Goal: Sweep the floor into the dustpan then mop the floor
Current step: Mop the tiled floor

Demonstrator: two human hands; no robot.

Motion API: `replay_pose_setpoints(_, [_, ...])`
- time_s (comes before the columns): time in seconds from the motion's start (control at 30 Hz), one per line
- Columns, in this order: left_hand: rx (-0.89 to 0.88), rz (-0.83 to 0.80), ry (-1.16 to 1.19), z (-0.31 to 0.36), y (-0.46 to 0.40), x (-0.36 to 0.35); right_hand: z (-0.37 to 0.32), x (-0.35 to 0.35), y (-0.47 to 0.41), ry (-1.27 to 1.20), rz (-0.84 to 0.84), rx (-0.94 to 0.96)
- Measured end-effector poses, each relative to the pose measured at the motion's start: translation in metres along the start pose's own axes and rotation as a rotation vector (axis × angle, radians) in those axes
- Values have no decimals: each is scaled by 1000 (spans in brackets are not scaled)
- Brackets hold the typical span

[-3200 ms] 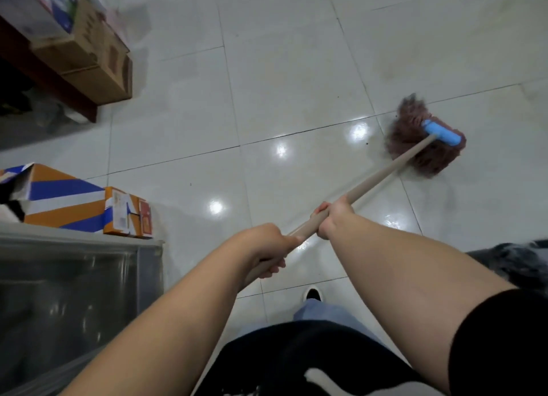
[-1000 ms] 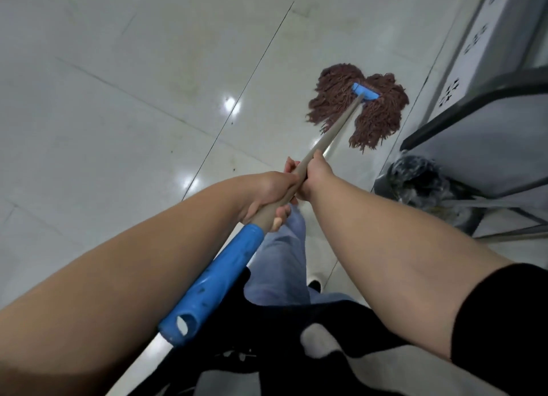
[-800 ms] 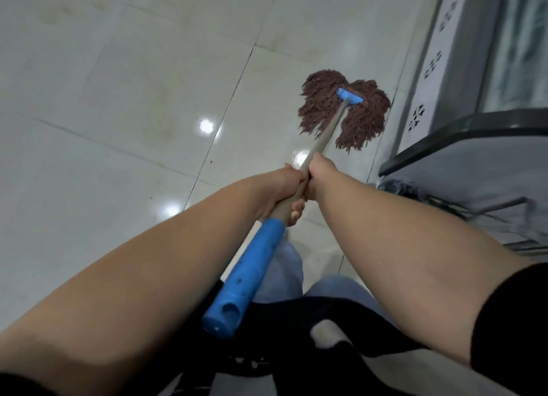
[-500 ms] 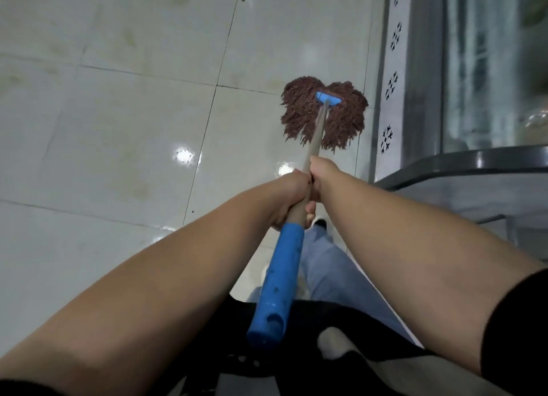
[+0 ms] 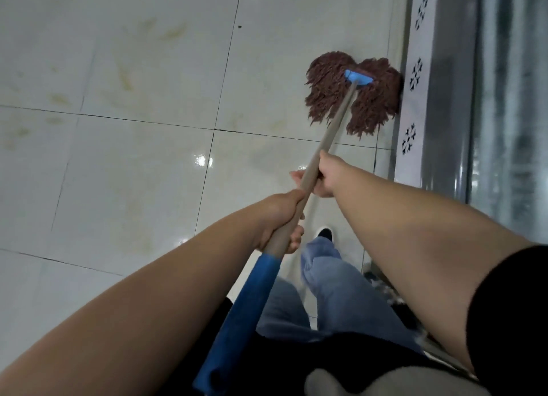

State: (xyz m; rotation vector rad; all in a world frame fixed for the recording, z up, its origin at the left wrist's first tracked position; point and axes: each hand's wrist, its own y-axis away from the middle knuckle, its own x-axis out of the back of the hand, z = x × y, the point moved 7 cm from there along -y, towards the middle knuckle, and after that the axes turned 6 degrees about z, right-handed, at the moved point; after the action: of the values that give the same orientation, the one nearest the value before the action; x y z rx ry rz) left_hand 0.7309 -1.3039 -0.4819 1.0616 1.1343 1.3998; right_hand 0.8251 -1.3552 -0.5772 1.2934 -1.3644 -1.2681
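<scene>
Both hands on the mop handle (image 5: 332,128) — left hand (image 5: 278,217) w/ its grip wrapped round the wood just above the blue sleeve (image 5: 237,321), right hand (image 5: 321,174) clasped round it further down. Brown mop head (image 5: 326,93) lies spread on the tiled floor (image 5: 133,173), touching the white snowflake-patterned panel (image 5: 413,99) at the floor's right edge. Jeans leg (image 5: 335,292) & dark shoe (image 5: 324,233) below.

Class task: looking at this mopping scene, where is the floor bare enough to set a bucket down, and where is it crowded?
Bare tile spreads left of the mop head and the mop handle, across the stained floor. It is crowded on the right: the mop head touches the snowflake-patterned base panel, and the person's legs fill the strip below.
</scene>
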Motion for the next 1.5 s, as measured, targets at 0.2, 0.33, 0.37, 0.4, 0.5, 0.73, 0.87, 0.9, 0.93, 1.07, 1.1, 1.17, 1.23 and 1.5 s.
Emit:
replay_pose_setpoints(0.2, [11,53,14,100,-17,5,-104,-25,-28,46,160,19])
replay_pose_setpoints(0.33, [-21,44,25,168,-35,10,-168,-43,-44,70,233,-6])
replay_pose_setpoints(0.37, [-28,29,40,188,-39,12,-188,-48,-46,79,242,-4])
replay_pose_setpoints(0.4, [-34,17,54,209,-43,14,-210,-54,-47,82,250,2])
replay_pose_setpoints(0.5, [-42,-32,97,277,-51,23,-275,-79,-47,88,241,9])
replay_pose_setpoints(0.73, [-45,-30,74,392,-64,46,-379,-121,-52,91,263,0])
replay_pose_setpoints(0.87, [-37,26,15,446,-77,56,-429,-139,-61,72,259,-26])
replay_pose_setpoints(0.9, [-27,46,28,458,-81,58,-440,-141,-63,69,267,-36])
replay_pose_setpoints(0.93, [-21,63,27,471,-85,58,-452,-143,-65,73,271,-40])
replay_pose_setpoints(1.07, [-32,59,18,519,-98,48,-506,-148,-74,116,254,-36])
replay_pose_setpoints(1.1, [-21,61,24,532,-101,44,-521,-148,-74,133,254,-40])
replay_pose_setpoints(1.17, [24,79,37,552,-104,37,-545,-147,-76,162,272,-47])
replay_pose_setpoints(1.23, [52,78,55,570,-105,34,-567,-150,-76,189,263,-33])
replay_pose_setpoints(1.5, [67,62,133,574,-91,24,-573,-153,-68,260,222,-19])
